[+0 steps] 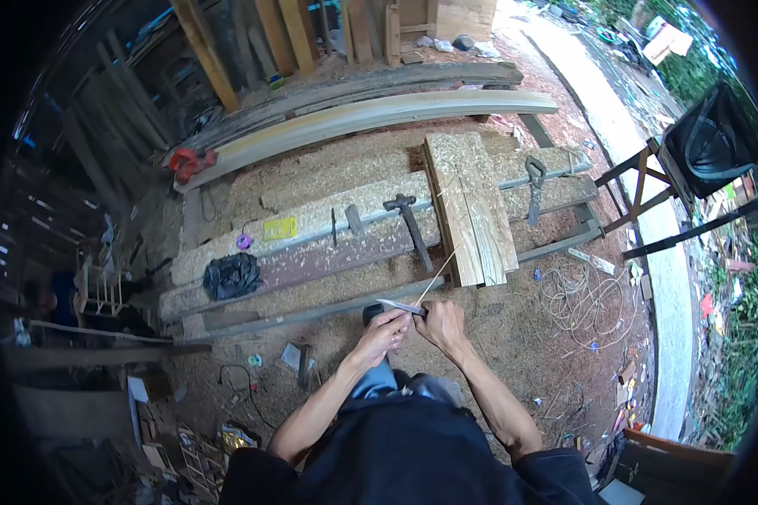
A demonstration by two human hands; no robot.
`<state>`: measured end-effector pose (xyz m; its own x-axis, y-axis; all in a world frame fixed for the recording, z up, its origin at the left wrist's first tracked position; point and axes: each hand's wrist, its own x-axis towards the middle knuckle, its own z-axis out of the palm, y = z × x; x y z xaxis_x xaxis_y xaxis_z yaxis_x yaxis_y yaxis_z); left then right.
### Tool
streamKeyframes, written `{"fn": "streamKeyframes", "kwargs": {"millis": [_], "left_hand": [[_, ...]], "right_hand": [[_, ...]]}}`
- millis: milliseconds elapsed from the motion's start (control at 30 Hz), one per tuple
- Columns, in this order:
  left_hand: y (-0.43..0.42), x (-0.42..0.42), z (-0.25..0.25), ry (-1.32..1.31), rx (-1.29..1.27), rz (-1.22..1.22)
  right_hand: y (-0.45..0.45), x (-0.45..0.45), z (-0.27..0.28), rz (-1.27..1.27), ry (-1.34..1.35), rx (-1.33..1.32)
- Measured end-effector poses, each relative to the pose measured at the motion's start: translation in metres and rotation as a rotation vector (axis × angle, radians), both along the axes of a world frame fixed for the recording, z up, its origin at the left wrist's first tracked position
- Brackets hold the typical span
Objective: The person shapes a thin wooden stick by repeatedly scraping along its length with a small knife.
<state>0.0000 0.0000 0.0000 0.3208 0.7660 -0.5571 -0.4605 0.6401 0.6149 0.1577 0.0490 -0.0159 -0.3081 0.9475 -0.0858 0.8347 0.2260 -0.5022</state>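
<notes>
In front of my body, my right hand (pixel 440 323) is closed around the dark handle of a knife (pixel 400 305), whose pale blade points left. My left hand (pixel 385 334) is closed close beside it, below the blade. A thin wooden strip (pixel 435 278) rises to the upper right from between the hands. Its lower end appears pinched in my left hand, though the fingers partly hide it. The strip crosses the blade near the handle. Just beyond the hands, several planed boards (pixel 472 210) lie across the bench.
A hammer (pixel 410 227), a handsaw (pixel 536 189), a black plastic bag (pixel 232 277) and a yellow piece (pixel 280 228) lie on the shaving-covered bench (pixel 312 273). Behind is a long beam (pixel 379 118) with a red power tool (pixel 191 164). Tangled cord (pixel 589 303) lies right; a black-seated chair (pixel 712 143) stands beyond.
</notes>
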Motion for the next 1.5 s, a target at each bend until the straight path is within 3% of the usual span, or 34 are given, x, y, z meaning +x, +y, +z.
{"fn": "streamKeyframes", "kwargs": {"millis": [167,233,333,433,500,567,767,1000,1100,1267,1400,1500], "left_hand": [[0.065,-0.022,-0.015,0.006,-0.012,-0.002],[0.083,-0.025,-0.021,0.001,-0.046,-0.011],[0.103,-0.026,-0.024,0.005,-0.062,-0.003],[0.113,-0.030,-0.020,0.010,-0.105,-0.078],[0.129,-0.026,-0.016,-0.007,-0.117,-0.083],[0.146,-0.015,-0.014,-0.017,-0.098,-0.090],[0.177,0.008,0.001,0.028,-0.112,-0.033],[0.172,0.023,-0.017,0.113,-0.219,0.076],[0.163,0.022,-0.023,0.116,-0.253,0.081],[0.156,0.017,-0.027,0.169,-0.288,-0.031],[0.151,-0.003,-0.026,0.186,-0.300,-0.062],[0.149,-0.025,-0.024,0.251,-0.270,-0.043]], "right_hand": [[0.061,-0.020,-0.043,-0.116,-0.125,0.108],[0.083,-0.023,-0.035,-0.101,-0.146,0.008],[0.108,-0.015,-0.047,-0.269,-0.312,-0.035],[0.138,0.013,-0.048,-0.276,-0.349,0.039],[0.147,0.016,-0.038,-0.239,-0.279,-0.001],[0.147,0.002,-0.012,0.027,-0.228,-0.131],[0.185,0.023,-0.035,-0.023,-0.194,0.012],[0.202,0.046,-0.077,-0.058,-0.282,-0.131],[0.210,0.062,-0.094,-0.233,-0.334,-0.248],[0.207,0.077,-0.109,-0.221,-0.374,-0.300],[0.214,0.084,-0.107,-0.336,-0.279,-0.336],[0.216,0.076,-0.091,-0.252,-0.262,-0.456]]}}
